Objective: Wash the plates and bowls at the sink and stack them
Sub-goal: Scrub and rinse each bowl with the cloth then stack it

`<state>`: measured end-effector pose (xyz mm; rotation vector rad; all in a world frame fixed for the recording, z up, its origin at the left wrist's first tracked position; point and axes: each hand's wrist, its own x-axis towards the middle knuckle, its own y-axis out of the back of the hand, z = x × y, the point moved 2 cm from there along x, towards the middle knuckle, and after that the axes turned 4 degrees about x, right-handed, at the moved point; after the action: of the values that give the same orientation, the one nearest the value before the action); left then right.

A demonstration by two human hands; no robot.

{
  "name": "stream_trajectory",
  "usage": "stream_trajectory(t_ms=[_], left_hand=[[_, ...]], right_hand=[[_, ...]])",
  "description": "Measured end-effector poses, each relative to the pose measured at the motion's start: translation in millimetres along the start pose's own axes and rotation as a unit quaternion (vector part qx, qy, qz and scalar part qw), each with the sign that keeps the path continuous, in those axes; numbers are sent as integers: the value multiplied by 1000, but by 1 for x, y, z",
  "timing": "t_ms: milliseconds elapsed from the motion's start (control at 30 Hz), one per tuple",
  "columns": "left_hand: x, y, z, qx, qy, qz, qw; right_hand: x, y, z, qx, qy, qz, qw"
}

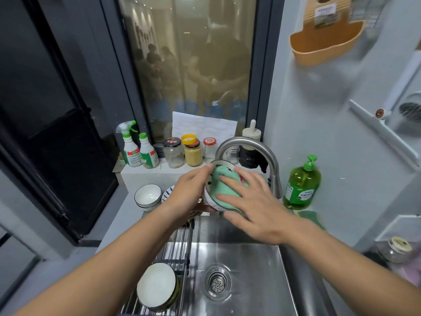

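Observation:
My left hand (186, 195) grips the left rim of a white bowl (210, 197) with a dark edge, tilted toward me under the faucet (250, 147). Inside the bowl my right hand (252, 201) presses a green cloth (224, 183) with spread, straight fingers. Stacked white bowls (148, 197) and a patterned plate (167, 193) stand on the counter at the left. Another bowl (157, 286) rests on the wire rack (180, 245) at the left of the steel sink (250, 270).
A green dish-soap bottle (300, 185) stands right of the faucet, with a green sponge (309, 216) near it. Spray bottles (136, 149) and jars (182, 152) line the window ledge. An orange wall basket (325, 42) hangs upper right. The drain (217, 281) lies mid-sink.

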<state>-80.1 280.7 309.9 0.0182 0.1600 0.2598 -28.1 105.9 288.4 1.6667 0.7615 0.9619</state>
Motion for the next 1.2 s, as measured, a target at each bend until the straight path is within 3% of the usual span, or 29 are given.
stream_trajectory(t_ms=[100, 200, 267, 333, 400, 467, 567, 667, 733, 833, 933, 1100, 1200], left_hand=[[-2, 2, 0, -6, -18, 8, 1000], [0, 5, -3, 2, -62, 75, 995], [0, 8, -8, 33, -88, 114, 989], [-2, 13, -12, 65, -85, 133, 985], [-4, 18, -14, 59, -87, 129, 986], [-6, 24, -12, 46, -74, 118, 989], [-9, 37, -10, 14, 7, 57, 998], [-13, 44, -8, 16, 47, -9, 999], [-12, 44, -6, -4, 55, 5, 998], [-11, 41, -1, -43, 80, 43, 995], [-8, 45, 0, -42, 102, 34, 993], [-2, 65, 2, -13, 140, -43, 989], [2, 67, -1, -24, 162, -59, 985]], right_hand=[[2, 3, -2, -69, 29, -20, 997], [4, -5, -17, -39, 41, 6, 998], [6, -14, -39, 88, -4, 15, 996], [12, -24, -59, 266, -77, 9, 961], [19, -27, -69, 365, -108, 20, 924], [21, -23, -69, 314, -70, 20, 946], [20, -19, -51, 111, 33, -10, 993], [22, -17, -23, -32, 78, -24, 996], [25, -19, -25, -25, 81, 2, 996], [29, -30, -58, 82, 32, 52, 995], [30, -28, -76, 153, 12, 49, 987], [30, -13, -48, 62, 110, -2, 992], [31, -18, -36, 14, 130, 31, 991]])
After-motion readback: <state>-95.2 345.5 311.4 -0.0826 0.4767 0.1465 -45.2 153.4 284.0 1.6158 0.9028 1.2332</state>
